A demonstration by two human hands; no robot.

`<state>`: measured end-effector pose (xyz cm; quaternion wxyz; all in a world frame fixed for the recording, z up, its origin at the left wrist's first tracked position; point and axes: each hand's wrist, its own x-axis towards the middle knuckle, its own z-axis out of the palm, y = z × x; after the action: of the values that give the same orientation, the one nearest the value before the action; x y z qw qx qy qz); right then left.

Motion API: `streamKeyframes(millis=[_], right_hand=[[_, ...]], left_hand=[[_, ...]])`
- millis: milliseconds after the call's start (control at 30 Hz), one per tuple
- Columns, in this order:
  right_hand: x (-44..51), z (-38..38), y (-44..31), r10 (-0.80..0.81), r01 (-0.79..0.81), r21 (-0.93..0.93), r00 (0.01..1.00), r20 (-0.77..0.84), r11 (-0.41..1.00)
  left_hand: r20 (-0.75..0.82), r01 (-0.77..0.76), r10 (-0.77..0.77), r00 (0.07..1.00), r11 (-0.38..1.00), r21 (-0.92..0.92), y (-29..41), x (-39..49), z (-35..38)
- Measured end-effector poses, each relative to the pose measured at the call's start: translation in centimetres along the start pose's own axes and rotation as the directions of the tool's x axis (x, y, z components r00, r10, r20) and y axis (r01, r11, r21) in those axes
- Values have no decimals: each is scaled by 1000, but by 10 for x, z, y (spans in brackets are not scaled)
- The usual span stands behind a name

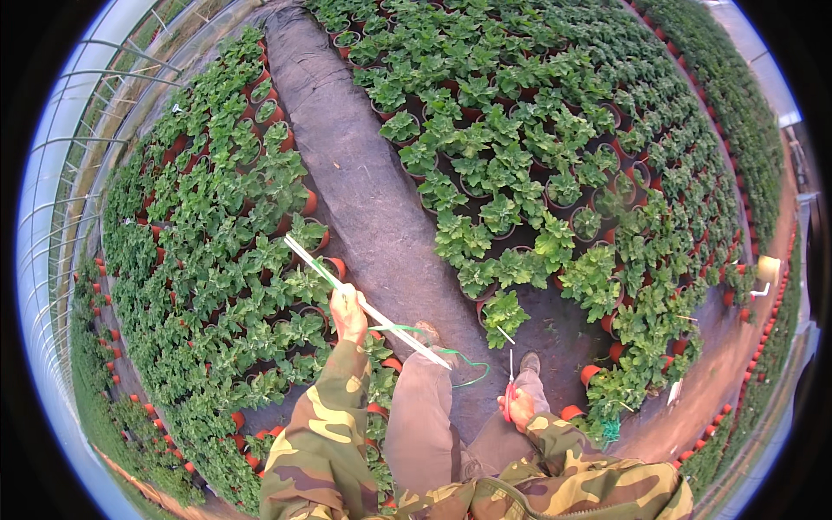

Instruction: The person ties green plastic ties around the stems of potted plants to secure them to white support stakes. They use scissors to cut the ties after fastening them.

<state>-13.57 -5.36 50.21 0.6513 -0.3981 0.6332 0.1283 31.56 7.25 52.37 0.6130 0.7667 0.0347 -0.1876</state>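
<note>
My left hand (350,313) is closed around a bundle of thin white sticks (396,330) that slants down across the path towards my knee. Green twine (473,376) runs along the sticks and hangs in a loose loop beside my leg. In my right hand (518,407) is a pair of red-handled scissors (510,390), blades pointing away from me. Just beyond the blade tips, a leafy potted plant (505,314) stands at the bed's near corner. A short white stick (506,335) slants by its leaves; whether it is in the pot cannot be told.
Dense rows of leafy plants in terracotta-coloured pots (214,260) fill the left side, with another bed (520,149) on the right. Dark ground-cover fabric (364,156) forms the path between them. Tilted pots (590,374) and a green twine tangle (611,430) lie near my right arm.
</note>
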Motion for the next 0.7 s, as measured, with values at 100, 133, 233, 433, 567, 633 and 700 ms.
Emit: streamKeyframes(millis=[100,133,233,433,567,633,700], right_hand=[[-28,48,-49,-52,51,42,999,14,998],[-38,62,-65,-87,83,77,995,47,994],[-70,102,-108,-161,134,176,976,145,975],[-94,153,-156,-165,109,204,944,284,973],[-73,169,-180,-148,111,148,952,268,983],[-57,180,-201,-122,99,100,958,260,990],[-38,188,-233,-114,69,169,954,277,983]], left_hand=[[45,-304,311,949,946,-112,187,112,-11],[-26,-411,414,910,890,-198,260,137,-18],[-306,-841,783,542,500,-208,465,151,-56],[-326,-908,849,417,372,-193,572,98,-95],[-192,-706,680,707,674,-216,440,120,-62],[-38,-428,441,897,843,-327,362,119,-45],[35,-271,294,955,917,-292,295,111,-30]])
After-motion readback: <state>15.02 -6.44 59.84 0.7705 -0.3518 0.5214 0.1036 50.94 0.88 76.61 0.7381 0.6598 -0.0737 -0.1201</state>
